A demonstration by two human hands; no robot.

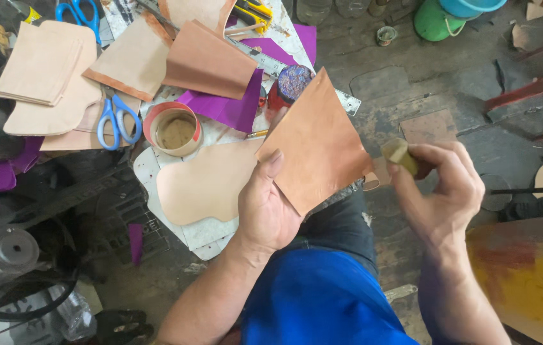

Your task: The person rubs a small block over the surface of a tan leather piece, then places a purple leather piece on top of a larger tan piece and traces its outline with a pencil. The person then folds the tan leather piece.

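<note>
Tan leather piece (317,144) pinched in left fingers (274,160), sponge (400,153) beside.

Soft even daylight, slight motion blur

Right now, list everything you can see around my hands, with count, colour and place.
leather piece: one, tan-orange, held up in the left hand
sponge block: one, yellowish, pinched in the right hand
flat leather cutouts: several, pale tan, on the board and at top left
purple sheets: a few, under the cutouts
scissors: two pairs, blue handles, one by the tin, one at top left
round tin: one, red rim, open, brownish inside
metal ruler: one, lying diagonally at top centre
bucket: one, green, top right
motor with belt: one, grey, lower left
left hand: one, gripping the leather's lower edge
right hand: one, closed on the sponge
</note>
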